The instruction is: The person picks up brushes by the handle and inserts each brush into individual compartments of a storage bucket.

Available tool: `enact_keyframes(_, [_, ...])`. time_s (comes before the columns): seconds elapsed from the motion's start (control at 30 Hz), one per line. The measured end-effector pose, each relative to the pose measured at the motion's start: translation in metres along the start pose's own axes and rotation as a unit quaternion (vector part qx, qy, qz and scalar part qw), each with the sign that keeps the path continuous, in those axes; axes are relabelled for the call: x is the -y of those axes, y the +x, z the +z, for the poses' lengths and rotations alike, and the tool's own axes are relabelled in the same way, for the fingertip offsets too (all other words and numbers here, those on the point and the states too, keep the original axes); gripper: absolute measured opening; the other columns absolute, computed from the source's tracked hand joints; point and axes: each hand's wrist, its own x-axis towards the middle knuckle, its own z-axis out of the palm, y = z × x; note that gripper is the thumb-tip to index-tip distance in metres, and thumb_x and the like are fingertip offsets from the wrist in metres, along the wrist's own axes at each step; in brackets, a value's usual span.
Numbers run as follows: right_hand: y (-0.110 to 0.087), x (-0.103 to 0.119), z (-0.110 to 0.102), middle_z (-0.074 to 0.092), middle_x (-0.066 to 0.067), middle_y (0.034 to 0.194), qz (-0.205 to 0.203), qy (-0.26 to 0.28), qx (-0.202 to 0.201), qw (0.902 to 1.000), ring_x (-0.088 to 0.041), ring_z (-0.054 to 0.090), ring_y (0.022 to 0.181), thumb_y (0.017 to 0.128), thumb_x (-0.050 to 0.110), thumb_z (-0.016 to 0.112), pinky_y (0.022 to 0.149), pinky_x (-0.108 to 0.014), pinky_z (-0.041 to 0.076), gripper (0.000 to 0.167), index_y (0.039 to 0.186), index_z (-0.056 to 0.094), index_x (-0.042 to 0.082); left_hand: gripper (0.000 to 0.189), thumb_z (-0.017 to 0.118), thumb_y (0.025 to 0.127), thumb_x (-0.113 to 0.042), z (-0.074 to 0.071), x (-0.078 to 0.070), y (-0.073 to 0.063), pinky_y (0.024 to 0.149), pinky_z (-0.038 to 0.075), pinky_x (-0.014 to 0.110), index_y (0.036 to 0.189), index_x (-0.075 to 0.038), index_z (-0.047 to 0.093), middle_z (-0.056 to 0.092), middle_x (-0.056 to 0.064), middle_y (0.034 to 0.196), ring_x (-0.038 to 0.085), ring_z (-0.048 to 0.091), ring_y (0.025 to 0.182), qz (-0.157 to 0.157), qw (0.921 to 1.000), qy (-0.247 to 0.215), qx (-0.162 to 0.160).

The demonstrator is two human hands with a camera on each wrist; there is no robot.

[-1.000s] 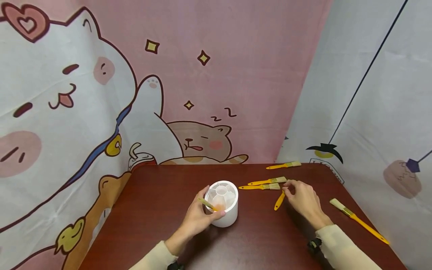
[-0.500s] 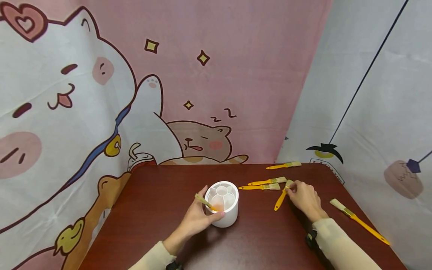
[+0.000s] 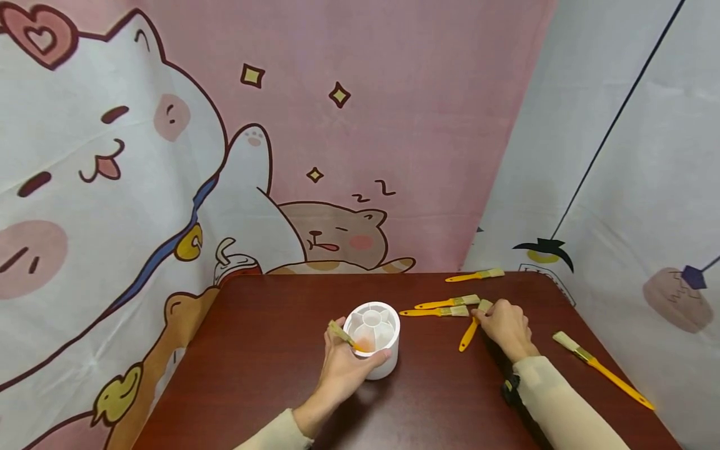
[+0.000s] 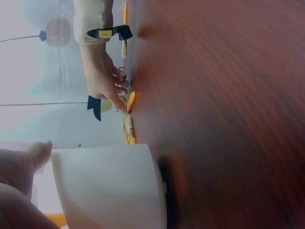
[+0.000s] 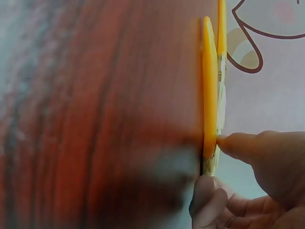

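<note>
My left hand [image 3: 345,372] grips the round white divided holder [image 3: 388,362], thumb at the front of its rim and fingers at its left side. A paintbrush [image 3: 339,333] stands in the holder, bristles up, leaning left. My right hand [image 3: 506,328] pinches another paintbrush [image 3: 468,334] near its metal band; this brush lies on the table, yellow handle toward me. In the right wrist view the thumb [image 5: 243,145] touches this brush [image 5: 209,86], with curled fingertips [image 5: 205,191] close to its bristle end, partly hiding it.
Two paintbrushes [image 3: 435,311] lie close together left of my right hand. One paintbrush [image 3: 478,275] lies at the back edge of the brown table [image 3: 270,350], another [image 3: 604,370] near the right edge. Cartoon-printed cloth [image 3: 422,125] hangs behind.
My right hand has shifted slightly around the brush head, which now shows more; that brush has hardly moved. My left hand and forearm have moved a little rightward, still on the holder.
</note>
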Motion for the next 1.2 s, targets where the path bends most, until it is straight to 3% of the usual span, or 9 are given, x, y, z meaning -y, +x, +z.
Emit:
enact_keyframes(0.23, [0.002, -0.001, -0.004, 0.062, -0.011, 0.078, 0.010, -0.011, 0.016, 0.9998, -0.038, 0.065, 0.079, 0.108, 0.049, 0.081, 0.063, -0.042, 0.052, 0.052, 0.077, 0.073, 0.008, 0.120, 0.112, 0.073, -0.039, -0.003, 0.005, 0.002, 0.124, 0.052, 0.060, 0.165, 0.001, 0.047, 0.055, 0.020, 0.169, 0.038, 0.067, 0.143, -0.015, 0.9990, -0.040, 0.013])
enact_keyframes(0.43, [0.002, -0.003, -0.011, 0.063, -0.004, 0.064, -0.003, -0.005, 0.023, 0.9997, -0.031, 0.064, 0.070, 0.107, 0.045, 0.084, 0.064, -0.038, 0.048, 0.055, 0.067, 0.073, 0.010, 0.110, 0.108, 0.081, -0.026, -0.012, 0.011, 0.009, 0.120, 0.056, 0.050, 0.168, -0.004, 0.045, 0.067, 0.021, 0.158, 0.033, 0.073, 0.135, -0.017, 0.9911, -0.107, 0.077])
enact_keyframes(0.6, [0.008, -0.014, -0.012, 0.069, -0.002, 0.059, -0.008, 0.031, 0.034, 0.9989, -0.025, 0.069, 0.062, 0.104, 0.039, 0.086, 0.066, -0.042, 0.055, 0.047, 0.067, 0.078, 0.011, 0.110, 0.105, 0.086, -0.025, -0.021, 0.013, 0.015, 0.127, 0.052, 0.060, 0.175, -0.007, 0.041, 0.067, 0.022, 0.162, 0.037, 0.069, 0.145, -0.027, 0.9842, -0.122, 0.125])
enact_keyframes(0.73, [0.008, -0.018, -0.013, 0.071, -0.002, 0.064, -0.015, 0.031, 0.026, 0.9991, -0.027, 0.068, 0.070, 0.102, 0.037, 0.088, 0.073, -0.045, 0.055, 0.039, 0.075, 0.082, 0.010, 0.111, 0.103, 0.087, -0.023, -0.026, 0.013, 0.018, 0.132, 0.044, 0.068, 0.177, -0.007, 0.039, 0.063, 0.022, 0.165, 0.039, 0.065, 0.149, -0.037, 0.9805, -0.128, 0.145])
enact_keyframes(0.9, [0.003, -0.015, -0.017, 0.075, -0.007, 0.076, 0.000, 0.032, 0.023, 0.9992, -0.029, 0.070, 0.078, 0.103, 0.033, 0.088, 0.070, -0.040, 0.056, 0.034, 0.088, 0.086, 0.003, 0.110, 0.102, 0.088, -0.022, -0.028, 0.013, 0.020, 0.134, 0.040, 0.069, 0.177, -0.007, 0.039, 0.063, 0.020, 0.167, 0.039, 0.062, 0.151, -0.037, 0.9795, -0.125, 0.153])
enact_keyframes(1.2, [-0.002, -0.016, -0.021, 0.082, -0.023, 0.102, -0.033, 0.036, -0.030, 0.9984, -0.039, 0.074, 0.092, 0.102, 0.028, 0.088, 0.088, -0.062, 0.064, 0.037, 0.111, 0.083, -0.007, 0.111, 0.102, 0.088, -0.021, -0.026, 0.018, 0.022, 0.135, 0.040, 0.068, 0.178, -0.006, 0.039, 0.061, 0.021, 0.169, 0.039, 0.062, 0.152, -0.032, 0.9800, -0.124, 0.153])
